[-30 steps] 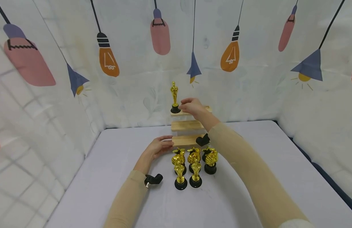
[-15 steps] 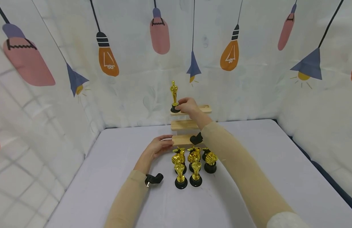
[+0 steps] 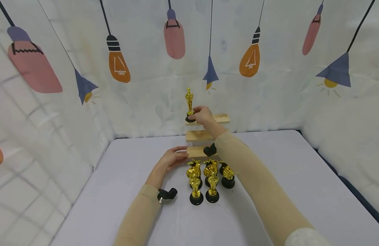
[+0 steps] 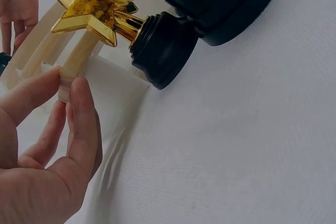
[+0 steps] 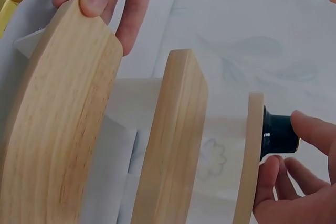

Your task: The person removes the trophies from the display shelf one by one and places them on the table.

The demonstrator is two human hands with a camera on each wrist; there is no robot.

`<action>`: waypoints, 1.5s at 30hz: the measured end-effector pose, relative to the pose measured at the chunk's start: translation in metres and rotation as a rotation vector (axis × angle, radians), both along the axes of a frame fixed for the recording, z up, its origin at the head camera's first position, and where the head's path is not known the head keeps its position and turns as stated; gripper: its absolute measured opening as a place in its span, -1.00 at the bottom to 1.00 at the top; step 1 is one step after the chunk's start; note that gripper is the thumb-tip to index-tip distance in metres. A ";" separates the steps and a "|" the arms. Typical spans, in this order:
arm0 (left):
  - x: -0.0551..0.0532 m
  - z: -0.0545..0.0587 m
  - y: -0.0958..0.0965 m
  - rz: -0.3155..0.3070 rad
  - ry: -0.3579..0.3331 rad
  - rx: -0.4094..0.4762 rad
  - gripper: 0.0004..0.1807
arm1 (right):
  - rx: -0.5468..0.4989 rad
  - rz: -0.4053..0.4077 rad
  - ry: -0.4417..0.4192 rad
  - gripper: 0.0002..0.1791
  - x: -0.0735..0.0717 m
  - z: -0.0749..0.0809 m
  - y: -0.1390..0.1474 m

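Observation:
A gold figure trophy (image 3: 189, 99) with a black base stands upright at the left end of the top step of a three-step wooden display stand (image 3: 197, 135). My right hand (image 3: 203, 115) pinches that base; in the right wrist view, fingertips lie on either side of the black base (image 5: 281, 134), which sits against the top board. At the lowest step's left end, my left hand (image 3: 172, 157) grips the board between thumb and fingers, as the left wrist view shows at the board's end (image 4: 76, 59).
Several gold trophies stand in rows before the stand, including a front figure trophy (image 3: 195, 188) and a star trophy (image 4: 89, 9) near my left hand. The white table (image 3: 131, 164) meets a patterned cloth backdrop (image 3: 140, 102) behind the stand.
My right hand has moved slightly left and its fingers have closed onto the trophy's base. The left hand keeps its hold on the lowest step, and the trophy stays in place.

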State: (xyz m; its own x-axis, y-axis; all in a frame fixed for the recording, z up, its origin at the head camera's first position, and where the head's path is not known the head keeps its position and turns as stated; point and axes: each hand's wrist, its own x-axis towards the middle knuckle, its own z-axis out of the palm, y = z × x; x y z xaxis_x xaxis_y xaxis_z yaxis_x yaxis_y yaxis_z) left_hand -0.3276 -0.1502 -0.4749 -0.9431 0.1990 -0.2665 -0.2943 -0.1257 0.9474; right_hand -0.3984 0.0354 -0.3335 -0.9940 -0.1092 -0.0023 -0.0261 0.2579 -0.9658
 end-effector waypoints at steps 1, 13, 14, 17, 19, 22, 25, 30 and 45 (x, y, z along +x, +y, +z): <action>0.000 0.000 0.001 -0.001 0.000 0.002 -0.43 | 0.006 -0.005 -0.001 -0.42 -0.001 0.000 0.000; 0.002 0.001 0.004 -0.008 -0.009 0.017 -0.42 | 0.090 -0.036 0.009 -0.52 -0.004 -0.001 -0.001; 0.002 0.001 0.004 -0.009 -0.009 0.018 -0.42 | 0.094 -0.035 0.006 -0.52 -0.004 -0.001 -0.001; 0.003 0.001 0.004 -0.004 -0.008 0.023 -0.43 | 0.097 -0.032 -0.003 -0.51 -0.003 -0.001 -0.001; 0.003 0.000 0.004 -0.001 -0.005 0.026 -0.43 | 0.096 -0.032 -0.010 -0.51 -0.003 0.000 -0.001; 0.003 0.000 0.004 0.001 -0.002 0.025 -0.44 | 0.102 -0.031 -0.021 -0.50 -0.001 0.002 0.000; 0.004 0.000 0.003 0.002 -0.002 0.019 -0.44 | 0.121 -0.023 -0.027 -0.49 0.001 0.003 0.001; 0.004 0.001 0.002 0.002 0.000 0.013 -0.43 | 0.137 -0.008 -0.010 -0.48 0.005 0.007 0.004; 0.002 0.002 0.000 -0.004 -0.010 0.024 -0.43 | 0.188 -0.016 0.008 -0.53 0.010 0.022 0.016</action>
State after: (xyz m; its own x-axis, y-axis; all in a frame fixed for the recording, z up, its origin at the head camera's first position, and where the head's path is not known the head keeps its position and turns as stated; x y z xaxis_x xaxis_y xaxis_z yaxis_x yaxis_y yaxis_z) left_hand -0.3258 -0.1503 -0.4725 -0.9394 0.2093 -0.2715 -0.3047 -0.1473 0.9410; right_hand -0.3884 0.0515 -0.3115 -0.9957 -0.0920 -0.0136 -0.0278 0.4344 -0.9003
